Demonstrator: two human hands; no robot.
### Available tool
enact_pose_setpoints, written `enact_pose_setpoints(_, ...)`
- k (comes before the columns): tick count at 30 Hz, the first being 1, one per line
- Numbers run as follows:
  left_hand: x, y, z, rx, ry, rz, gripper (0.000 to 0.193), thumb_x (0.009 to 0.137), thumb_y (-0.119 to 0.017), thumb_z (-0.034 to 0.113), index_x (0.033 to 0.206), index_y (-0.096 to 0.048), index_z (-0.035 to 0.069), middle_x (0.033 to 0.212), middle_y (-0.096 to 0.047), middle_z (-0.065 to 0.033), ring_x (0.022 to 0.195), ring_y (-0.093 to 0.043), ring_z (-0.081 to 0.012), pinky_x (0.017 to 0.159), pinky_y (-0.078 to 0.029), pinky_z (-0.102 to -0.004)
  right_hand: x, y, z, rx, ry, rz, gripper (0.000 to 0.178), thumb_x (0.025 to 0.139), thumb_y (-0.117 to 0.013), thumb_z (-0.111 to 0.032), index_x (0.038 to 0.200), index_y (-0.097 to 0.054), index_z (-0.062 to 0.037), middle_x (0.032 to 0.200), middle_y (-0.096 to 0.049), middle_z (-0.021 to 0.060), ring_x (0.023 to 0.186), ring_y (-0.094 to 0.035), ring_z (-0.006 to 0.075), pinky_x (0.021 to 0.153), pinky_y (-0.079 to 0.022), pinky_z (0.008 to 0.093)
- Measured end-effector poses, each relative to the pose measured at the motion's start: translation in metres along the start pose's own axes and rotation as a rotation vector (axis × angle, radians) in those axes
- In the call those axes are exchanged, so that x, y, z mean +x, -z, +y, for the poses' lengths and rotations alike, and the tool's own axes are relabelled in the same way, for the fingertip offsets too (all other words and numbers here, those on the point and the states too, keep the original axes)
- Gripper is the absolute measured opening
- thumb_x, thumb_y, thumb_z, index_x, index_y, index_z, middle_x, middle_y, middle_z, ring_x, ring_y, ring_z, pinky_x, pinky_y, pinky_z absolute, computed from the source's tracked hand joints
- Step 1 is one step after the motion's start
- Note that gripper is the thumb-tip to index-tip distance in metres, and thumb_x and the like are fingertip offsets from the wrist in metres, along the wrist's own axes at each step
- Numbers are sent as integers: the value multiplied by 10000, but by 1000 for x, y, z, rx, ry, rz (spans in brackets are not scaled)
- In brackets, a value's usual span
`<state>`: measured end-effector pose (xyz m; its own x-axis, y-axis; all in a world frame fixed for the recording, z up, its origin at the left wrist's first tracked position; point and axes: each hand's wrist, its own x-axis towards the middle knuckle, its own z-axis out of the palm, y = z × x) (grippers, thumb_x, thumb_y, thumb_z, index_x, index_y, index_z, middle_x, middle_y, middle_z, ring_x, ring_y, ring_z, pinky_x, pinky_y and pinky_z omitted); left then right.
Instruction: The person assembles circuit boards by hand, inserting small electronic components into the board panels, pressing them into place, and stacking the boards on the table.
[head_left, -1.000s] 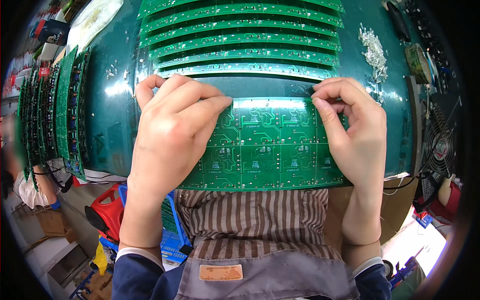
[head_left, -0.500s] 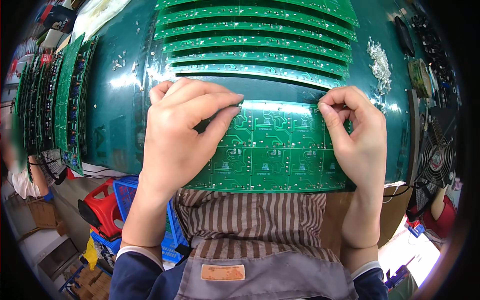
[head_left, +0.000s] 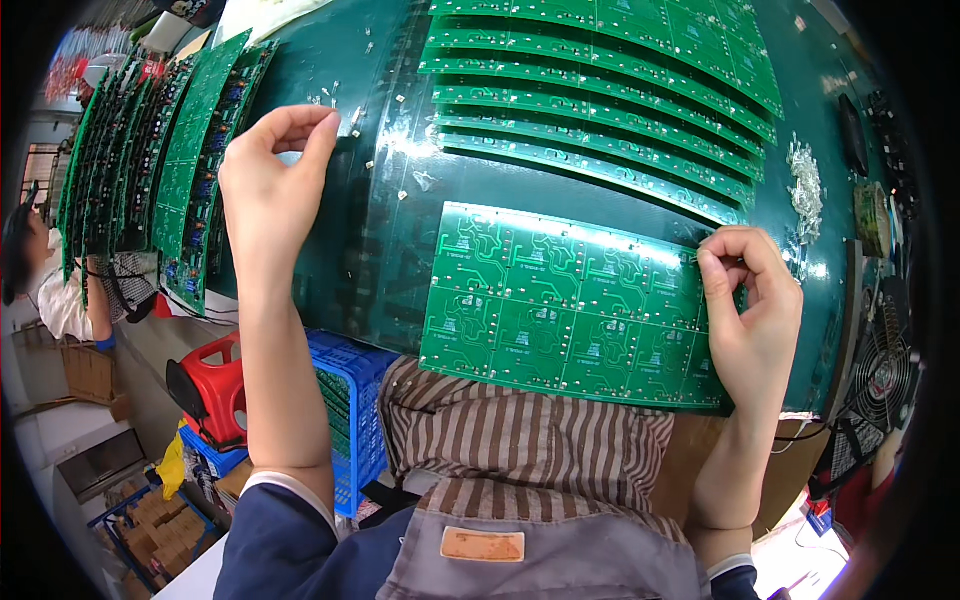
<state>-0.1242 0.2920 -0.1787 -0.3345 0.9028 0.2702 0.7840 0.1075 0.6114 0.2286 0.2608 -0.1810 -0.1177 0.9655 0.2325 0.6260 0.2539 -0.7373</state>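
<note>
Circuit board panel [head_left: 560,310] lies lower centre on the green worktop [head_left: 390,230]; thin, light, stiff, best held by edges. Right hand [head_left: 750,320] pinches its right edge; left hand [head_left: 270,185], upper left, pinches together, contents unclear.

One wide fisheye view sits on my head and looks steeply down over my chest at the green tabletop [head_left: 380,250] close below. My forearms enter from the near edge. Straight edges bow toward the dark round rim, and the floor shows at the near left.
</note>
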Motion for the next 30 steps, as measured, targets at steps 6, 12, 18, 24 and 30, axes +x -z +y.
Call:
enact_pose_setpoints(6, 15, -11, -7, -56, 33, -154, 234, 857, -773, 160, 970, -747, -43, 781, -707, -41, 696, -599, -67, 662, -492, -227, 3, -2, 0, -34, 56, -1, 84, 827, -680, 78, 869, -640, 17, 824, -630, 67, 642, -485, 138, 604, -418, 256)
enact_pose_setpoints(12, 13, -10, 3, 141, -43, -206, 200, 921, -697, 165, 964, -695, -31, 808, -676, -33, 786, -587, -101, 765, -478, -258, 6, -4, 11, -36, 48, 0, 85, 816, -697, 65, 853, -653, 3, 822, -651, 72, 628, -522, 166, 591, -443, 278)
enact_pose_setpoints(18, 14, -4, 15, 249, -150, -191, 146, 872, -698, 106, 961, -716, -8, 832, -716, -126, 785, -694, -199, 766, -514, -310, 6, -2, 12, -49, 51, -5, 81, 821, -696, 58, 852, -644, 5, 825, -649, 88, 641, -549, 202, 587, -456, 304)
enact_pose_setpoints(24, 7, -6, 21, 234, -358, -144, 131, 881, -661, 35, 981, -740, 6, 880, -708, -127, 820, -694, -236, 769, -514, -332, 3, -5, 7, -175, 94, -4, 106, 815, -671, 67, 867, -610, -2, 850, -613, 119, 766, -586, 298, 660, -476, 378)
enact_pose_setpoints(30, -28, -22, 48, 60, -328, -235, 189, 850, -675, -19, 1015, -750, 35, 884, -714, -118, 813, -691, -231, 779, -503, -316, 0, -9, 15, -196, 153, 53, 119, 789, -674, 74, 858, -608, 3, 867, -617, 135, 832, -596, 333, 741, -492, 416)
